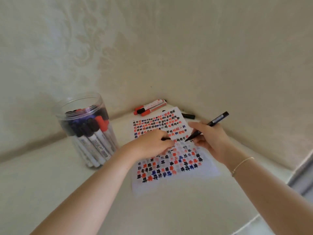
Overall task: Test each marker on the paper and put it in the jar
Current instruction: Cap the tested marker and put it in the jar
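Black marker [207,127] sits in the right hand [209,137], fingers curled round the barrel, tip down and touching the paper [171,150] among the rows of red, black and blue test marks. The barrel tilts up and away toward the worktop's far right edge. Left hand [152,144] rests on the paper just beside it, fingers curled round a small black piece [166,138], likely the cap, though it's too hidden to be sure. The paper lies near the far corner of the pale worktop [67,192], where the two patterned walls meet. Over at the far left edge stands the clear jar [86,129], well apart from the paper and packed with markers, caps up. Tucked right into the far corner lie red-capped markers [149,107], and another black marker [188,115] lies along the far right edge behind the paper. A thin bracelet [242,165] circles the right wrist.
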Motion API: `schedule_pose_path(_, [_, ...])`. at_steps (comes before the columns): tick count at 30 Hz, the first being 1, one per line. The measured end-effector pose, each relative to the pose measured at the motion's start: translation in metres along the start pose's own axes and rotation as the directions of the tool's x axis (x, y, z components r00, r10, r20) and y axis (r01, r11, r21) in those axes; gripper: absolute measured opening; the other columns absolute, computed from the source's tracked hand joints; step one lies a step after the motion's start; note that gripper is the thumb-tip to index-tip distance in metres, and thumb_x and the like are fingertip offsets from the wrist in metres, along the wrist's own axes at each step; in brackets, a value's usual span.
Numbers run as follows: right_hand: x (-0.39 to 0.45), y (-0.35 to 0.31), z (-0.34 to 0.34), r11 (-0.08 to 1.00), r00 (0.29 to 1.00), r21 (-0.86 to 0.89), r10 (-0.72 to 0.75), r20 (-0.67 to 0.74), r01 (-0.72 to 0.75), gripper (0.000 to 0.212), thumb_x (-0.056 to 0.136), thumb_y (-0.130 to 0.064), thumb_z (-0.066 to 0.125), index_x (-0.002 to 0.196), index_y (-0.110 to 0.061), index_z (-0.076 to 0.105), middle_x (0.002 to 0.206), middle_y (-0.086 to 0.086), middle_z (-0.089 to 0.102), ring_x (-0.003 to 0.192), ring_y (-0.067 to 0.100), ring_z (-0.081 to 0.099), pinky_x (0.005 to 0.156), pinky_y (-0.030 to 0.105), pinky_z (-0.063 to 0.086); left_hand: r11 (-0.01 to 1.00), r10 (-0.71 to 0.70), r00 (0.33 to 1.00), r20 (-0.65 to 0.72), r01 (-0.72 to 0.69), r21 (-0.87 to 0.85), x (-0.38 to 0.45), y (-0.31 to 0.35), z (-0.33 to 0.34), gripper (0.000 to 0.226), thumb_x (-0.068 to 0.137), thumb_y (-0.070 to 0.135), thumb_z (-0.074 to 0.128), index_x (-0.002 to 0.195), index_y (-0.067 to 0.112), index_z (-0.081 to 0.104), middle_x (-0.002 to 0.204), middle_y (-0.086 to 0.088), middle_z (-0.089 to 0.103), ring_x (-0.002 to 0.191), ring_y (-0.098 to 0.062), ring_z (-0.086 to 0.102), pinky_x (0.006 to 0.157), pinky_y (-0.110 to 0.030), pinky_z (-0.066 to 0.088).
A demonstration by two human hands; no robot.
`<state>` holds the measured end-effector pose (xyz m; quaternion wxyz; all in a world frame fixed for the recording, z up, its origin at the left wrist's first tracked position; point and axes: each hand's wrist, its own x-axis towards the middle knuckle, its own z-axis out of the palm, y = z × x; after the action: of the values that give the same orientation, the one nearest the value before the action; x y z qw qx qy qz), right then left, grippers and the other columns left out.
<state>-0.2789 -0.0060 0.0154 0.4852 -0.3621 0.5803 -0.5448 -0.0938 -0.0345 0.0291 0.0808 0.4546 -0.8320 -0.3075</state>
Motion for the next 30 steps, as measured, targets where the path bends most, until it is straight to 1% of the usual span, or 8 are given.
schedule_pose_path(3, [-0.007, 0.015, -0.018, 0.994, 0.995, -0.098, -0.052, -0.086, 0.044, 0.030, 0.078, -0.004, 0.073, 0.062, -0.009, 0.048, 0.054, 0.007, 0.050, 0.043, 0.016, 0.040, 0.043, 0.026, 0.038, 0.999, 0.022, 1.000, 0.020, -0.023, 0.048, 0.016, 0.010, 0.018, 0.016, 0.095, 0.028, 0.051, 0.095, 0.017, 0.063, 0.084, 0.001, 0.063, 0.067, -0.009, 0.056, 0.059, -0.024, 0.041])
schedule_pose_path(5, [-0.009, 0.020, -0.025, 0.993, 0.989, -0.087, -0.091, -0.116, 0.081, 0.033, 0.083, -0.002, 0.066, 0.060, -0.008, 0.043, 0.053, 0.009, 0.043, 0.040, 0.016, 0.034, 0.039, 0.024, 0.030, 0.997, 0.007, 0.998, 0.059, -0.011, 0.078, 0.028, 0.014, 0.027, 0.017, 0.092, 0.031, 0.052, 0.088, 0.017, 0.059, 0.078, 0.001, 0.058, 0.064, -0.011, 0.052, 0.057, -0.025, 0.038])
schedule_pose_path(9, [-0.007, 0.029, -0.023, 0.955, 0.961, -0.240, -0.219, -0.167, 0.176, 0.031, 0.082, -0.001, 0.058, 0.057, -0.005, 0.041, 0.057, 0.012, 0.036, 0.046, 0.020, 0.030, 0.044, 0.023, 0.026, 0.993, -0.069, 0.985, 0.156, 0.054, 0.101, 0.044, 0.017, 0.035, 0.045, 0.077, 0.058, 0.060, 0.100, 0.020, 0.063, 0.091, -0.002, 0.066, 0.077, -0.018, 0.062, 0.073, -0.034, 0.052])
schedule_pose_path(11, [-0.006, 0.032, -0.020, 0.929, 0.947, -0.318, -0.259, -0.188, 0.190, 0.031, 0.079, 0.001, 0.056, 0.056, -0.007, 0.036, 0.055, 0.009, 0.029, 0.052, 0.018, 0.026, 0.044, 0.024, 0.023, 0.988, -0.087, 0.980, 0.180, 0.062, 0.140, 0.047, 0.017, 0.034, 0.049, 0.075, 0.063, 0.062, 0.098, 0.020, 0.064, 0.089, -0.001, 0.066, 0.075, -0.017, 0.060, 0.070, -0.033, 0.048])
schedule_pose_path(14, [-0.005, 0.035, -0.019, 0.912, 0.943, -0.368, -0.268, -0.195, 0.184, 0.041, 0.075, 0.003, 0.056, 0.053, -0.015, 0.026, 0.044, -0.006, 0.021, 0.044, 0.011, 0.018, 0.037, 0.018, 0.017, 0.981, -0.103, 0.972, 0.213, 0.064, 0.181, 0.050, 0.018, 0.031, 0.052, 0.074, 0.064, 0.064, 0.096, 0.017, 0.063, 0.085, -0.001, 0.064, 0.072, -0.017, 0.058, 0.066, -0.031, 0.043])
schedule_pose_path(18, [-0.005, 0.037, -0.017, 0.899, 0.950, -0.397, -0.266, -0.164, 0.183, 0.041, 0.073, 0.004, 0.057, 0.051, -0.015, 0.028, 0.037, -0.011, 0.022, 0.038, 0.010, 0.022, 0.034, 0.013, 0.019, 0.975, -0.136, 0.968, 0.210, 0.093, 0.202, 0.050, 0.024, 0.028, 0.051, 0.075, 0.064, 0.065, 0.102, 0.021, 0.059, 0.079, 0.007, 0.054, 0.073, -0.012, 0.054, 0.063, -0.028, 0.040])
schedule_pose_path(23, [-0.006, 0.039, -0.016, 0.875, 0.935, -0.434, -0.314, -0.166, 0.217, 0.040, 0.077, 0.003, 0.054, 0.054, -0.015, 0.026, 0.051, -0.001, 0.024, 0.050, 0.016, 0.020, 0.037, 0.017, 0.017, 0.972, -0.141, 0.968, 0.206, 0.096, 0.214, 0.050, 0.027, 0.028, 0.040, 0.074, 0.063, 0.066, 0.073, 0.026, 0.050, 0.070, 0.008, 0.049, 0.064, -0.011, 0.048, 0.058, -0.027, 0.036])
schedule_pose_path(30, [-0.005, 0.038, -0.020, 0.882, 0.943, -0.415, -0.304, -0.137, 0.224, 0.037, 0.073, 0.004, 0.057, 0.051, -0.012, 0.032, 0.043, -0.005, 0.025, 0.041, 0.010, 0.022, 0.036, 0.013, 0.020, 0.971, -0.137, 0.968, 0.212, 0.089, 0.224, 0.052, 0.028, 0.028, 0.042, 0.073, 0.063, 0.067, 0.068, 0.027, 0.049, 0.071, 0.006, 0.050, 0.066, -0.012, 0.050, 0.060, -0.027, 0.037])
